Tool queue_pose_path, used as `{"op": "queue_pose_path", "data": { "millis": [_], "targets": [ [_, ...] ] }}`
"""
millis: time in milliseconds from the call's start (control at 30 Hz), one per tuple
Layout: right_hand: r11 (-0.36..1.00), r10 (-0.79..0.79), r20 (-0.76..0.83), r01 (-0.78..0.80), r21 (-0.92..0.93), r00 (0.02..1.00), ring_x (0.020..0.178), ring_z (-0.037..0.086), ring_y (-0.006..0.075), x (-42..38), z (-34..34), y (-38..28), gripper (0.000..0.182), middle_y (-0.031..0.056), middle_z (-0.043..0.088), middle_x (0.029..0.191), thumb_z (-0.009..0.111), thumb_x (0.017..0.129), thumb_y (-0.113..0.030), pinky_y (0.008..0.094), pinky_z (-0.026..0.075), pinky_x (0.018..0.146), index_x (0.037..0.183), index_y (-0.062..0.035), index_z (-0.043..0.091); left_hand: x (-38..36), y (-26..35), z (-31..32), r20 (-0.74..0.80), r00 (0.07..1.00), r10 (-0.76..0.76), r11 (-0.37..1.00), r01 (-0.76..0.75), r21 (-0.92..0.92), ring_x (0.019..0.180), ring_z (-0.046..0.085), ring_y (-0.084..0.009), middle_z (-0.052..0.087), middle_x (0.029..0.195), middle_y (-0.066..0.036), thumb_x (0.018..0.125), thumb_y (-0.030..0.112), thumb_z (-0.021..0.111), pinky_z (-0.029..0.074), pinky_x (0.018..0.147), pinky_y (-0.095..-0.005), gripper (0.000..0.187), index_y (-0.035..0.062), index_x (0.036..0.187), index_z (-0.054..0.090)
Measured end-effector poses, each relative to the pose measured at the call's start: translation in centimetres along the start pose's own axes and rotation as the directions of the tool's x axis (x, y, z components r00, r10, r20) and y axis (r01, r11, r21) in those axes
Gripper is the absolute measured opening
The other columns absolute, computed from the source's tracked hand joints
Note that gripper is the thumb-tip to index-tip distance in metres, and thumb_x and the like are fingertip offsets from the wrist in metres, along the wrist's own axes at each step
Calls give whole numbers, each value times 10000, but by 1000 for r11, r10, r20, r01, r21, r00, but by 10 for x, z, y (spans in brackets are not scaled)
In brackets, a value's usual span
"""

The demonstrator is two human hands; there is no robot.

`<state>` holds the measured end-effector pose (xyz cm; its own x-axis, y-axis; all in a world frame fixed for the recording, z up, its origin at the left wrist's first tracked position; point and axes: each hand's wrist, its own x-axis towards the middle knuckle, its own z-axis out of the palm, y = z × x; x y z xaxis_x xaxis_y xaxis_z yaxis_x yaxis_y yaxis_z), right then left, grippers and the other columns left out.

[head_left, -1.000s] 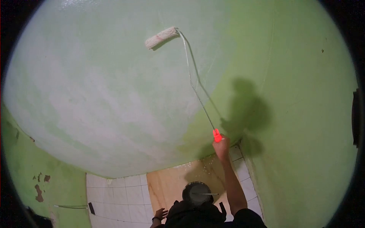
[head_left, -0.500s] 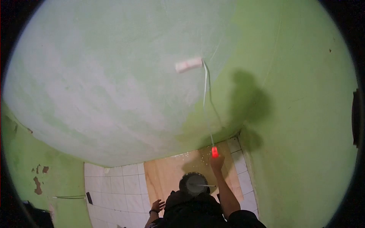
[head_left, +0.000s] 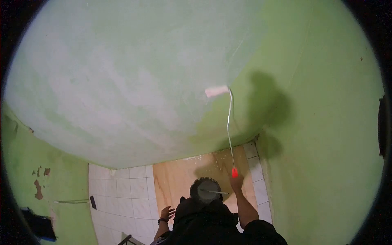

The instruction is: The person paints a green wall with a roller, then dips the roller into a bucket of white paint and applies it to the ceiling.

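Observation:
My right hand is closed around the red handle of a paint roller. Its pale roller head lies against the green wall, at the border between whitish paint and bare green. Down at my left side hangs my left hand, empty, its fingers apart and a dark band at the wrist. A dark round bucket stands in front of my body, with a thin light stick lying across its opening. Part of the bucket is hidden by my dark clothing.
A wooden board with white drips covers the floor below the wall. White tiles lie to its left and right. A second green wall rises close on the right; the left wall has peeling patches.
The roller has moved down the wall and slightly to the right, with my right hand lower too. My left hand stays at my side; the view has shifted a little.

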<state>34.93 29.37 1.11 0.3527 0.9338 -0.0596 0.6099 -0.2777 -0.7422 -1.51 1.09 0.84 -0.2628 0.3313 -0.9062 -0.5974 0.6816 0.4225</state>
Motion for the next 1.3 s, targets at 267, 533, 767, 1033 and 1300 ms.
{"op": "queue_pose_path", "data": {
  "millis": [267, 533, 767, 1033, 1300],
  "targets": [
    [960, -275, -283, 245, -139, 919, 637, 582, 332, 72, 12, -52, 310, 191, 557, 646, 688, 693, -256, 424, 405, 529, 668, 17, 544, 7, -17, -12, -69, 987, -145, 979, 154, 134, 851, 591, -215, 618, 1052, -101, 893, 318, 437, 454, 657, -366, 406, 121, 1247, 420],
    [904, -205, -70, 217, 368, 976, 521, 573, 353, 131, -65, -185, 229, 223, 538, 543, 639, 687, -114, 400, 375, 463, 605, 64, 519, 4, 31, 43, 6, 999, 34, 982, -35, 185, 881, 611, -219, 611, 1064, -107, 902, 317, 416, 488, 627, -320, 428, 108, 1276, 406],
    [996, 82, 103, -86, 33, 991, 779, 552, 453, 2, -3, 6, 375, 270, 560, 782, 588, 779, -306, 503, 428, 645, 780, 68, 549, -3, 20, 35, 49, 997, 54, 987, -61, 150, 953, 591, -268, 574, 1121, -145, 907, 316, 426, 485, 745, -368, 435, 86, 1275, 388],
    [993, -101, -147, 109, 48, 984, 628, 577, 399, 47, 0, -26, 291, 233, 578, 683, 654, 723, -216, 449, 439, 554, 725, 57, 554, 14, -18, -15, -60, 988, -142, 982, 148, 114, 950, 579, -268, 575, 1145, -120, 926, 306, 378, 460, 642, -359, 405, 120, 1285, 383],
    [857, -147, -123, 189, 480, 981, 529, 595, 206, 158, -126, -229, 204, 187, 555, 531, 627, 691, -116, 375, 399, 467, 638, 59, 540, 17, 16, 32, -12, 999, -35, 983, 37, 180, 895, 612, -264, 605, 1066, -129, 923, 273, 372, 505, 662, -362, 396, 95, 1276, 393]
  ]
}}
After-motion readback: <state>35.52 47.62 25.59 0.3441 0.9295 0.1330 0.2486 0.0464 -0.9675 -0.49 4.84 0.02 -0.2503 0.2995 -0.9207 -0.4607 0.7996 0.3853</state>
